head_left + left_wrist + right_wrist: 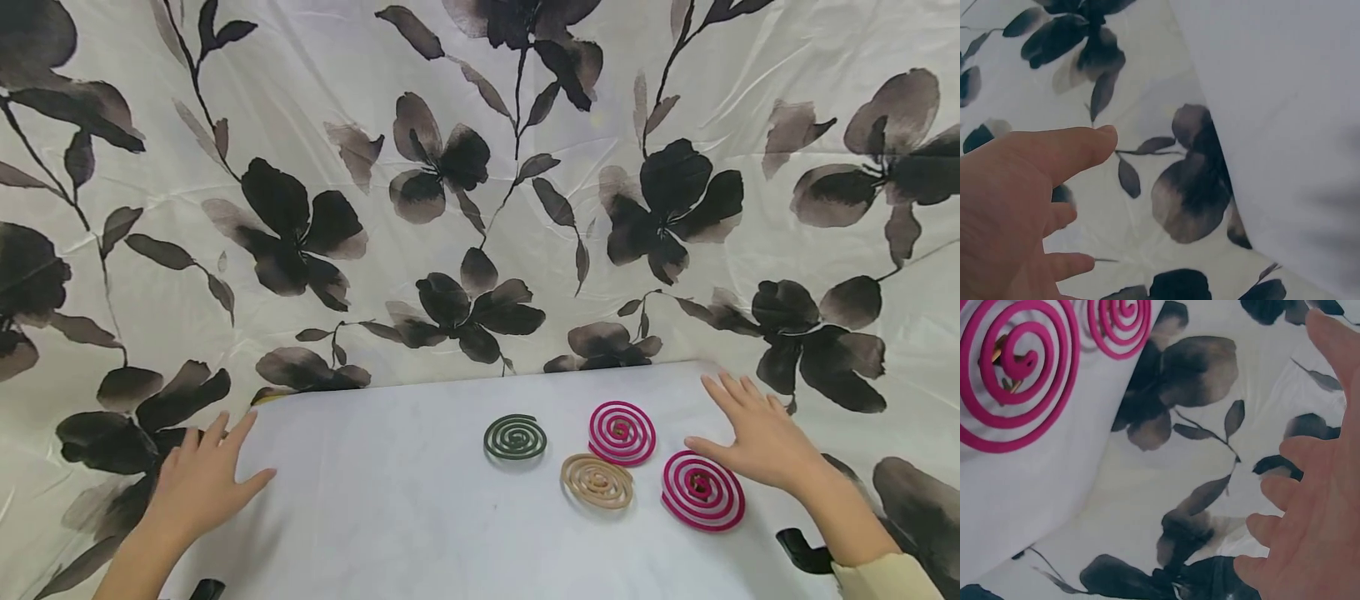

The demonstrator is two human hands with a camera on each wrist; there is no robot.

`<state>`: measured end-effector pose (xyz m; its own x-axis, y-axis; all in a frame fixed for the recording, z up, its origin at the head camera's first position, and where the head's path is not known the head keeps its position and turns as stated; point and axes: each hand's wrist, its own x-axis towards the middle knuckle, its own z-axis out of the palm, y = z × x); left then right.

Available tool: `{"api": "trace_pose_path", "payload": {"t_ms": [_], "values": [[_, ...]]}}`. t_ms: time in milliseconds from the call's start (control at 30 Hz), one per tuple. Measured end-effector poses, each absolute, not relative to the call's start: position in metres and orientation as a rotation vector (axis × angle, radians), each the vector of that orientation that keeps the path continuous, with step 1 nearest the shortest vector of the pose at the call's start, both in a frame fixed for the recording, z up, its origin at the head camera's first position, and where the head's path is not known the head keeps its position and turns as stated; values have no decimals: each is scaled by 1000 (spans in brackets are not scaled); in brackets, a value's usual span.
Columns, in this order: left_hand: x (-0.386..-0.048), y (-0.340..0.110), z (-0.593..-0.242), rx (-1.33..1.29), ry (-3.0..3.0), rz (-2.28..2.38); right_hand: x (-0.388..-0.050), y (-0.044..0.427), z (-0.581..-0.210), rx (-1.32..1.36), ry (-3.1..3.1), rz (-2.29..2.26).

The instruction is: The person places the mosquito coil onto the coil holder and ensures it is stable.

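Four spiral mosquito coils would be several; here a green mosquito coil (515,455) lies leftmost on the white tabletop (375,500). Right of it are a tan mosquito coil (592,500) and, just behind, a pink mosquito coil (600,457). A second pink mosquito coil (705,527) lies nearest my right hand (772,442), which is spread above and beside it, holding nothing. Gold-coloured bits show at the centres of both pink coils. Over the table's left edge my left hand (198,479) is spread, also holding nothing, far from the coils.
A white cloth with dark printed flowers (472,308) hangs behind the table and shows at both sides. Black curved pieces (806,554) appear near each wrist. A bit of yellow (272,398) peeks out at the table's back left corner.
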<state>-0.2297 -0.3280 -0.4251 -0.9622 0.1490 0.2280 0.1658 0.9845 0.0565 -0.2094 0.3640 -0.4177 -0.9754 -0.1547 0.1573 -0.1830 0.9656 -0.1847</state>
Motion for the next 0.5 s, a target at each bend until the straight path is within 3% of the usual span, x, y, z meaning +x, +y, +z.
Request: {"api": "trace_pose_path", "payload": {"t_ms": [500], "values": [[-229,-336,-435,-124,-2882,-101,-212,376,-437,208,-3023,309]]}}
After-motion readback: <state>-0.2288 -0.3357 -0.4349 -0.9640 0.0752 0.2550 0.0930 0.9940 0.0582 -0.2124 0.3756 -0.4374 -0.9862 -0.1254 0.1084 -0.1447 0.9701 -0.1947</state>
